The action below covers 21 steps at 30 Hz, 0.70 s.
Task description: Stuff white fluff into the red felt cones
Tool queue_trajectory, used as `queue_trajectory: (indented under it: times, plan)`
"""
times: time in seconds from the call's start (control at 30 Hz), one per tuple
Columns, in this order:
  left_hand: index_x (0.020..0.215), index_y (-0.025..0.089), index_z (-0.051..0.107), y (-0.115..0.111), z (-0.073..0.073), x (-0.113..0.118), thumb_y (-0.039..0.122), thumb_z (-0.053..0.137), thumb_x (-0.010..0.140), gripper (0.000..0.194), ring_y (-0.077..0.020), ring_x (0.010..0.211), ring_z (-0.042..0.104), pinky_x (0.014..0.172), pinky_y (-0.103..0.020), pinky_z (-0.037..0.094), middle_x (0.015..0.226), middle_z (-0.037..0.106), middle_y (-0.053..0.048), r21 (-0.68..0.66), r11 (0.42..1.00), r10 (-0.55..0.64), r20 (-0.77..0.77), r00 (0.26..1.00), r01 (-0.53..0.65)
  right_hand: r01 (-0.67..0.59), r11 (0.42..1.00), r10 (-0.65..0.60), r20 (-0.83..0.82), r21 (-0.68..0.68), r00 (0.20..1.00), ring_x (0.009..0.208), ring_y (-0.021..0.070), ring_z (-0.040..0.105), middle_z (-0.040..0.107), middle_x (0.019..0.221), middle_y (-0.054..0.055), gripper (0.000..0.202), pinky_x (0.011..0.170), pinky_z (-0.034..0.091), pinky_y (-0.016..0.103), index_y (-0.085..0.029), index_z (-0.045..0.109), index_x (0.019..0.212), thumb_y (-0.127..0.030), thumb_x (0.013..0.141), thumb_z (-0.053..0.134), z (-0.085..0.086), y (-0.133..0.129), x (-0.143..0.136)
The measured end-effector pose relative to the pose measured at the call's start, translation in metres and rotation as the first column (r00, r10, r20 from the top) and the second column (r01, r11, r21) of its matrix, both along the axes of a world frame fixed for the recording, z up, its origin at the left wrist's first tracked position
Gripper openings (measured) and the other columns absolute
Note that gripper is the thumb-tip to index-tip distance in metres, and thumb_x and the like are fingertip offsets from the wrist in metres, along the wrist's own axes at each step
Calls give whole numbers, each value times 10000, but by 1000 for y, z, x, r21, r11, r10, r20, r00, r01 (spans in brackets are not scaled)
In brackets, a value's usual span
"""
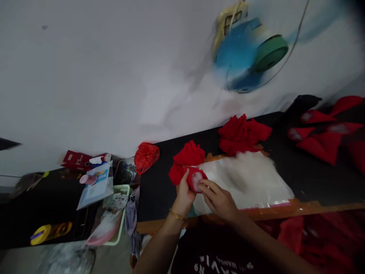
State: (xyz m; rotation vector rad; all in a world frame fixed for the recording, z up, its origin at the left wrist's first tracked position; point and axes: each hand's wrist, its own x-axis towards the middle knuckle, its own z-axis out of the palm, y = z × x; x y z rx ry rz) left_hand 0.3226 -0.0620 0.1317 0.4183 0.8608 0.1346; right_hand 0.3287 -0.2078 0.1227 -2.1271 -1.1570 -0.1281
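Observation:
My left hand (186, 192) is wrapped around a red cloth pouch (190, 182), its open end turned up. White stuffing (196, 178) shows inside that opening. At the pouch's right rim, my right hand (218, 199) has its fingers bent together against the stuffing. Just behind the pouch lies a crumpled heap of red cloth pieces (189, 153). To the right, a fluffy pile of white stuffing (251, 171) rests on a white sheet (270, 192) taped to the black table (159, 201).
More red cloth (242, 133) lies by the wall. Several stuffed red cones (321, 146) sit at right. A red plastic bag (146, 156) is at the table's left corner. A blurred blue fan (239, 49) hangs above. A green-rimmed basket (122, 224) stands left.

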Motion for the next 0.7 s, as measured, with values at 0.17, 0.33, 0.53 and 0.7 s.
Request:
queue_trajectory:
  times: [0.17, 0.33, 0.53, 0.7]
  plan:
    - [958, 138, 698, -6, 6, 1, 250, 727, 806, 191, -164, 786, 717, 815, -271, 571, 907, 770, -68, 19, 1000, 9, 90, 996, -10, 100, 975, -103, -5, -198, 995, 1093, 254, 684, 623, 1369, 124, 368, 792, 628, 354, -210, 636, 1257, -121, 950, 456, 1, 7, 9]
    - [1000, 145, 711, -7, 8, 2, 330, 634, 895, 226, -170, 815, 722, 866, -285, 564, 935, 774, -67, 43, 999, 24, 94, 995, -28, 133, 985, -131, 25, -108, 991, 1020, 219, 684, 658, 1273, 108, 289, 744, 588, 309, -211, 665, 1169, -168, 1000, 435, -2, 2, 12]
    - [1066, 171, 706, -13, 9, 6, 411, 612, 888, 313, -200, 859, 717, 895, -326, 550, 1014, 765, -77, 99, 991, 82, 55, 995, -87, 31, 997, -22, 137, -65, 990, 846, 196, 608, 701, 902, 51, 318, 709, 500, 302, -218, 700, 847, -144, 1006, 435, -6, 3, 18]
    - [1048, 188, 678, -17, 8, 12, 367, 688, 846, 270, -166, 832, 698, 862, -285, 540, 970, 748, -48, 186, 977, 95, 68, 993, -106, 89, 996, -89, 188, 13, 978, 848, 202, 551, 663, 875, 67, 337, 703, 456, 296, -217, 701, 780, -123, 990, 455, -7, 8, 22]
